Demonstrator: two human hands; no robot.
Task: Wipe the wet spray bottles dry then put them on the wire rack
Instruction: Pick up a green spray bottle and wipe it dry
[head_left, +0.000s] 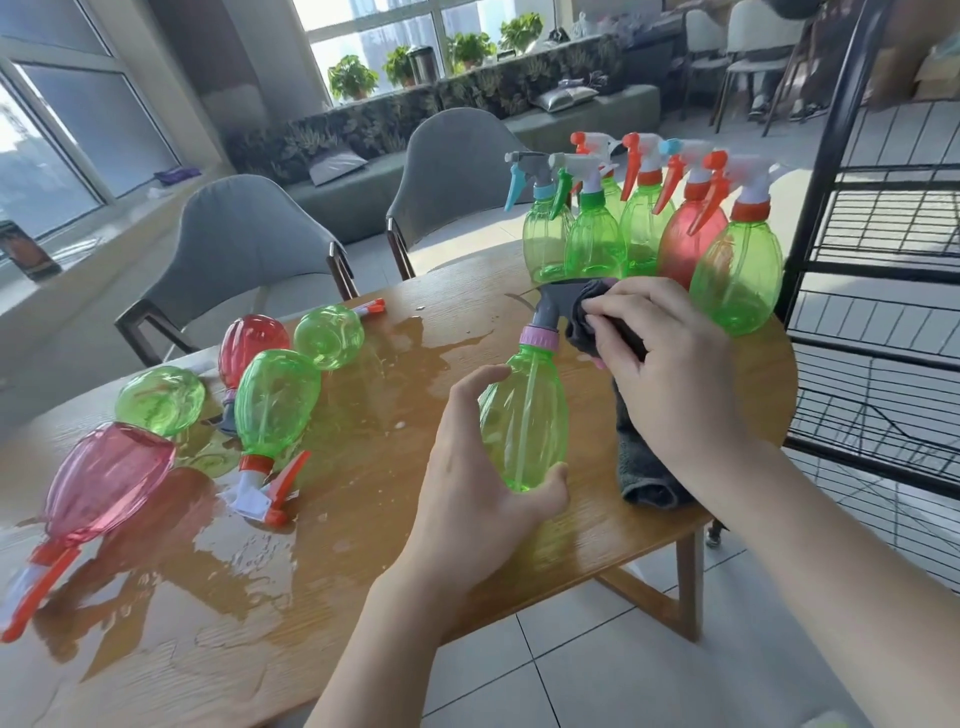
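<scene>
The translucent green plastic spray bottle (522, 415) in the hands looked glossy and ribbed; the dark grey cloth (641, 467) beside it was fuzzy, the grained wooden tabletop (363, 519) beneath shone wet.

Left forearm enters from bottom centre of the frame, bare, angled up and slightly right. Left hand (480, 480) at centre frame, palm turned right, fingers curled in a grip around the body of a green spray bottle (522, 415); thumb at the bottle's base, index fingertip high on its left shoulder

Right forearm enters from the lower right corner, bare, running up and left. Right hand (670, 358) right of centre, back of hand to the camera, wrist slightly bent, fingers curled and bunching a dark grey cloth (584, 317) against the bottle's trigger head
</scene>
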